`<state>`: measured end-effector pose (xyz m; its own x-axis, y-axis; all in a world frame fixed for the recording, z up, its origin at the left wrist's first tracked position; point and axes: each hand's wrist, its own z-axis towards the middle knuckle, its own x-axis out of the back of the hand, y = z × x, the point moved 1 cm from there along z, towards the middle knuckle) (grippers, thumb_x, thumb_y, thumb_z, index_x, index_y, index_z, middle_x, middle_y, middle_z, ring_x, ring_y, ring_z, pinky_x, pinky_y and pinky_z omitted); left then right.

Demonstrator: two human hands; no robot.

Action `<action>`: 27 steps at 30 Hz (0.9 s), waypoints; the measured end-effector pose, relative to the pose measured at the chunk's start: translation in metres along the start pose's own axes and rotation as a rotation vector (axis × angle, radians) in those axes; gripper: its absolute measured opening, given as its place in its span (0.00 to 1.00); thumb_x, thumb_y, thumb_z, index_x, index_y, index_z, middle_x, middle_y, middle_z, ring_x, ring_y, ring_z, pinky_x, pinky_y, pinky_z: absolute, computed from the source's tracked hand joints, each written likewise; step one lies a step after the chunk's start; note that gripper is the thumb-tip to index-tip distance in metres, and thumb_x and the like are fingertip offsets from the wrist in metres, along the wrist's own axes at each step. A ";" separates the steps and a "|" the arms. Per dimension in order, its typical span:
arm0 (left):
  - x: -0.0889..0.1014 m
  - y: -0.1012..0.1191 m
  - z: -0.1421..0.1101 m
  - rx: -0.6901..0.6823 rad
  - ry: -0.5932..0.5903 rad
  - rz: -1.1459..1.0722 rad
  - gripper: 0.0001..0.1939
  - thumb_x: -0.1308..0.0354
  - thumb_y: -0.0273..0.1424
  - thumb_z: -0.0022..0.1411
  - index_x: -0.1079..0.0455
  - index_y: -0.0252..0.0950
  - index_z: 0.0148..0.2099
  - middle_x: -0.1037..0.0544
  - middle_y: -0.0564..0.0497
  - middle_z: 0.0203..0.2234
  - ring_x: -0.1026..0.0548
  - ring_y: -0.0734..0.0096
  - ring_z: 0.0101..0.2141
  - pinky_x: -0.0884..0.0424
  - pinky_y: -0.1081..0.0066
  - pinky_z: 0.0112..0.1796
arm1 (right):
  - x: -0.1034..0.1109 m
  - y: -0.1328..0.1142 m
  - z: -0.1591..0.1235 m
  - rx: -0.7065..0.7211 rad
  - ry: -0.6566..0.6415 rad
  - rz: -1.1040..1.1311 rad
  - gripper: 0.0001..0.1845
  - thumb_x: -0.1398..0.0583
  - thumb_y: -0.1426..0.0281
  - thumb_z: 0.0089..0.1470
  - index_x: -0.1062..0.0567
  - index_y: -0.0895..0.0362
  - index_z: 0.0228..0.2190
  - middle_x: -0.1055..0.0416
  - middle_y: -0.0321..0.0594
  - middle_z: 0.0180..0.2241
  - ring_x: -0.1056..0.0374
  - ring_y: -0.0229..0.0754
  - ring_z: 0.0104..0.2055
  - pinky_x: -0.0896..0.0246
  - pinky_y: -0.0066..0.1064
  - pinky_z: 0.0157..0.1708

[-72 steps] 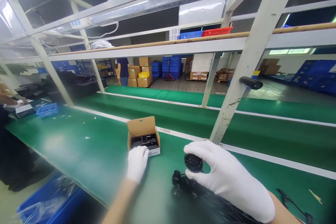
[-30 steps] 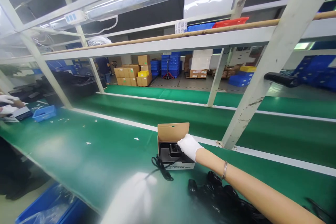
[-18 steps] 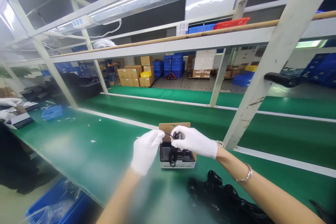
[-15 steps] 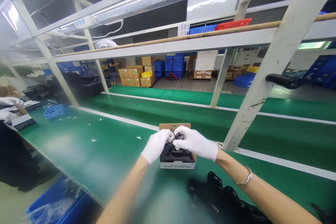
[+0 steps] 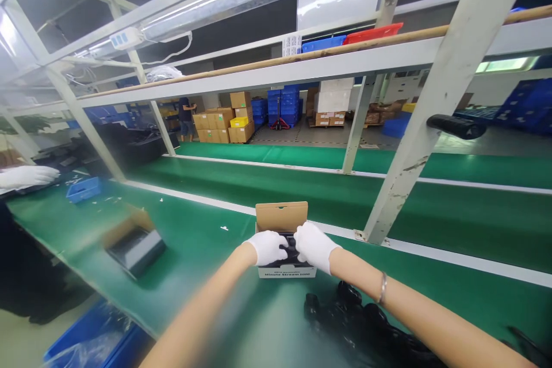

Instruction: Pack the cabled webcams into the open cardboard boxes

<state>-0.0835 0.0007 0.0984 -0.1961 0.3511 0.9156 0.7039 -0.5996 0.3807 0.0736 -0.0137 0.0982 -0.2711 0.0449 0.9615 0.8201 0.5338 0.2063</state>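
Observation:
A small open cardboard box (image 5: 282, 215) with a raised brown flap and a white printed front stands on the green belt (image 5: 207, 293). Both my gloved hands are down inside it, side by side. My left hand (image 5: 268, 246) and my right hand (image 5: 314, 245) have their fingers curled and pressed on a black coiled cable (image 5: 291, 245) that lies on the black contents of the box. Little of the cable shows between the two gloves.
A pile of black parts and cables (image 5: 362, 322) lies on the belt near my right forearm. A second open box (image 5: 133, 241), blurred, sits on the belt at left. A co-worker's gloved hand (image 5: 28, 175) is at far left by a blue tray (image 5: 83, 189). A white frame post (image 5: 414, 138) stands right of the box.
My hands have gone down from above the box into it, pressing the cable in. A second open box has come along the belt from the left.

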 end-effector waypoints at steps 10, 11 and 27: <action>-0.031 0.018 0.021 0.157 -0.072 0.343 0.12 0.41 0.37 0.64 0.28 0.34 0.44 0.23 0.48 0.42 0.25 0.66 0.42 0.26 0.59 0.45 | -0.010 -0.001 -0.009 0.105 -0.055 0.198 0.19 0.41 0.56 0.54 0.19 0.54 0.40 0.22 0.44 0.36 0.26 0.48 0.36 0.37 0.32 0.33; -0.029 0.024 0.022 0.167 -0.063 0.363 0.11 0.40 0.36 0.63 0.28 0.33 0.43 0.22 0.47 0.40 0.24 0.65 0.41 0.26 0.58 0.44 | -0.011 -0.005 -0.012 0.091 -0.055 0.209 0.19 0.39 0.56 0.52 0.19 0.54 0.41 0.22 0.44 0.36 0.25 0.49 0.37 0.36 0.32 0.33; -0.023 -0.010 -0.172 0.268 0.754 0.403 0.15 0.50 0.40 0.62 0.22 0.45 0.36 0.17 0.47 0.34 0.21 0.60 0.32 0.23 0.66 0.28 | -0.023 0.163 0.019 -0.470 -0.057 0.137 0.15 0.40 0.63 0.62 0.27 0.60 0.45 0.28 0.44 0.45 0.30 0.43 0.44 0.31 0.41 0.45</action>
<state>-0.2032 -0.1254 0.0957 -0.2293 -0.4721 0.8512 0.9337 -0.3538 0.0553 0.2036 0.0883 0.1057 -0.1616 0.1413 0.9767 0.9851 0.0817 0.1512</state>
